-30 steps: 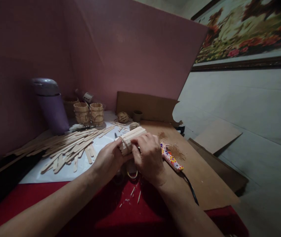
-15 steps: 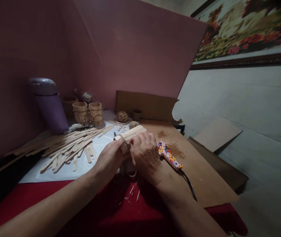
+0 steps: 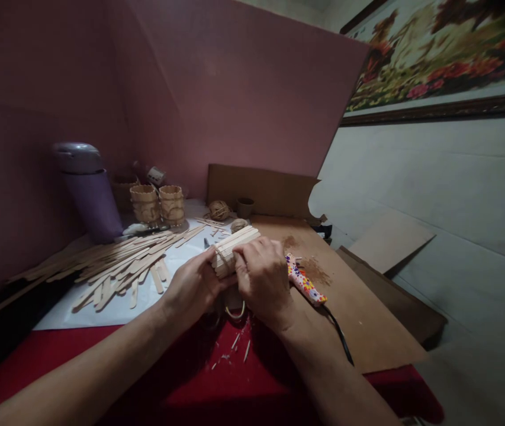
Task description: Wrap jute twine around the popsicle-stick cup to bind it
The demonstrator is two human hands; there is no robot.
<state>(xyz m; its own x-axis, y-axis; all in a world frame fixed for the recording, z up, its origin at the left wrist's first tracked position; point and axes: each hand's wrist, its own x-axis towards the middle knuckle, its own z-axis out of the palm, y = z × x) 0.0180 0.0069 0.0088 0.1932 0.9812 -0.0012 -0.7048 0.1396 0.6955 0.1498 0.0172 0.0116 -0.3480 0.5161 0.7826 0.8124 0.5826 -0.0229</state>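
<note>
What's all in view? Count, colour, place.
Sheet: one, white, left
Cloth: one, red, front
Stick cylinder: one, pale, centre
Loose sticks: many, pale, on sheet
Stick cups: two, pale, behind loose sticks
Flask: one, purple, far left
Twine balls: two, brown, back centre
Pot: one, brown, by twine balls
Cardboard: several, brown, back, right
Powder patches: two, brown, on cardboard
Floral tool: one, multicoloured, on cardboard
Cord: one, black, from floral tool
Ring: one clear, yellowish, below stick cylinder
Slivers: several, pale, on cloth
Backdrop: count unclear, pink, behind
Wall: one, whitish, right
Framed picture: one, multicoloured, upper right
Left hand: one, bare, holding stick cylinder
Right hand: one, bare, holding stick cylinder
</note>
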